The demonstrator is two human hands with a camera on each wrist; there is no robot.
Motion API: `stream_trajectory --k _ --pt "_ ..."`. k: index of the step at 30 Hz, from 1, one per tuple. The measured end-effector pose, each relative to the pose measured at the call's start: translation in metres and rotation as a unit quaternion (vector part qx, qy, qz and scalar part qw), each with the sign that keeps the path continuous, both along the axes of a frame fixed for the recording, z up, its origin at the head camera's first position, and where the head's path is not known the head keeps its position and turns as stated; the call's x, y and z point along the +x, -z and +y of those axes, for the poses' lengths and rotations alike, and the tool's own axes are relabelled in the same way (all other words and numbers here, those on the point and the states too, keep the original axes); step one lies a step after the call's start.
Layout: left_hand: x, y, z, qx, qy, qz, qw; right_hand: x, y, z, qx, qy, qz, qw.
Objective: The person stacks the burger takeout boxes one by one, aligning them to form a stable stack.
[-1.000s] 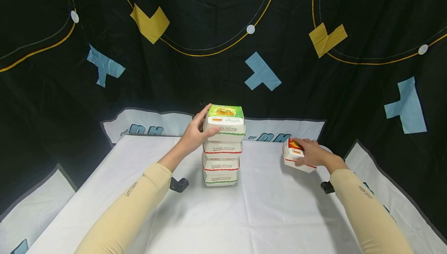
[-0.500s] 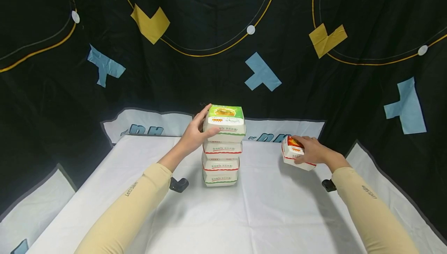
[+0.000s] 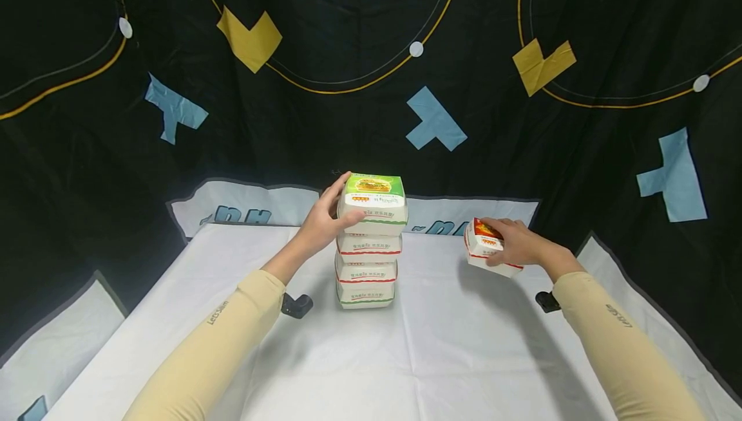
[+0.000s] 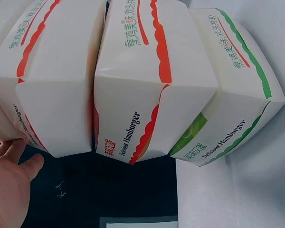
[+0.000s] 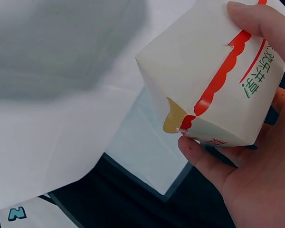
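Several white hamburger boxes stand stacked upright in the head view. The top one [image 3: 377,212] has a green lid with a burger picture; red-trimmed boxes [image 3: 371,248] sit under it, and a green-trimmed box [image 3: 366,295] is lowest. My left hand [image 3: 321,220] holds the top box at its left side, thumb on the front, fingers towards the back. In the left wrist view, the lower stack [image 4: 133,61] appears sideways. To the right, my right hand [image 3: 522,245] grips a red-lidded hamburger box [image 3: 476,248], tilted and raised over its shadow, thumb on the near side, fingers across the far side.
The stack and the held box are over a white-covered table [image 3: 429,356]. Behind it hangs a black cloth [image 3: 324,131] with yellow and blue patches. Small black wrist cameras [image 3: 297,306] show beside both forearms.
My right hand has raised the red-lidded box a little and shifted it slightly left, away from its shadow. My left hand and the stack have stayed in place.
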State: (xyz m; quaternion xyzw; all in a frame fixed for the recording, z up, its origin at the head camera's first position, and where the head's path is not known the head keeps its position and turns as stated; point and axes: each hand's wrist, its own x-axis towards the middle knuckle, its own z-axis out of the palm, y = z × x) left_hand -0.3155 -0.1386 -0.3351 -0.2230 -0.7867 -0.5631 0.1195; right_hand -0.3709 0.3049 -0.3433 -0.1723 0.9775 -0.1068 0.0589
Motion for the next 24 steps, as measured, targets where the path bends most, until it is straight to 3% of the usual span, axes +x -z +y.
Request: stream_trajectory --k 24 --pt "0.000 -0.001 0.000 0.002 0.002 0.004 1.0000 0.009 -0.035 -0.021 -0.009 -0.040 0.025 0.9989"
